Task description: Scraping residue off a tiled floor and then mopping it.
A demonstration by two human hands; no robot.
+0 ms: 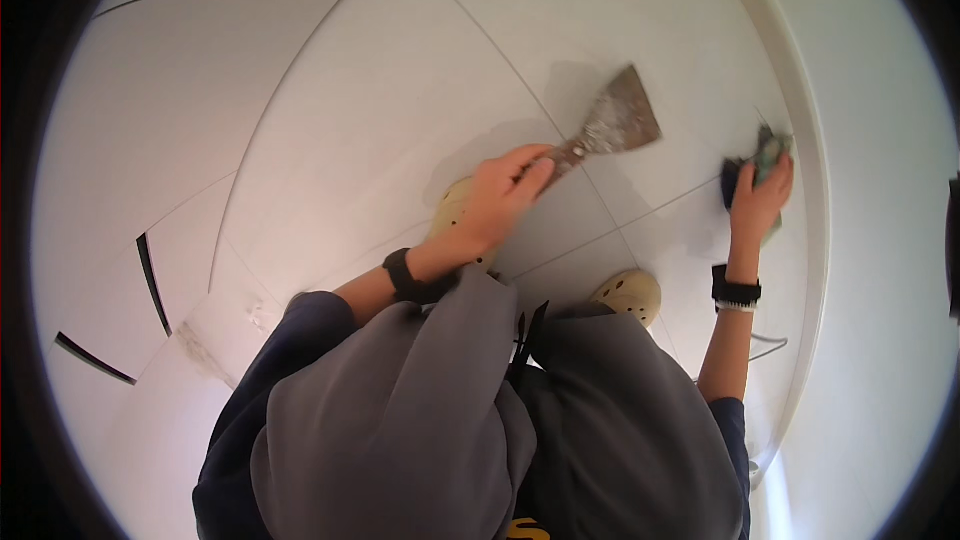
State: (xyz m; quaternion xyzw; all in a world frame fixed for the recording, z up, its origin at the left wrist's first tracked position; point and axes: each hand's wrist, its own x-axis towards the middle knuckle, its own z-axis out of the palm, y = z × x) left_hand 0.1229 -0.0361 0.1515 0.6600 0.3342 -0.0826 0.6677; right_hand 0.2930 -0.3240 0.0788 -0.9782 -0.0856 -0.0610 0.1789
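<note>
My left hand (506, 191) grips the handle of a putty knife (619, 120), a wide scraper whose metal blade is smeared with whitish residue. The blade points up and right, above the tiled floor (480, 67). Off to the right, my right hand (761, 195) holds a crumpled green and dark cloth (771, 157), blurred, by the foot of the wall. Whether the green and dark parts are one piece, I cannot tell. Both wrists wear black bands.
A pale baseboard (814, 165) curves along the right wall (885, 202). Below me are my cream clogs (634, 296), with holes in their tops. Dark slots (154, 285) show in the pale surface at the left, near a brownish smudge (202, 352). A thin wire-like loop (772, 345) lies near the baseboard.
</note>
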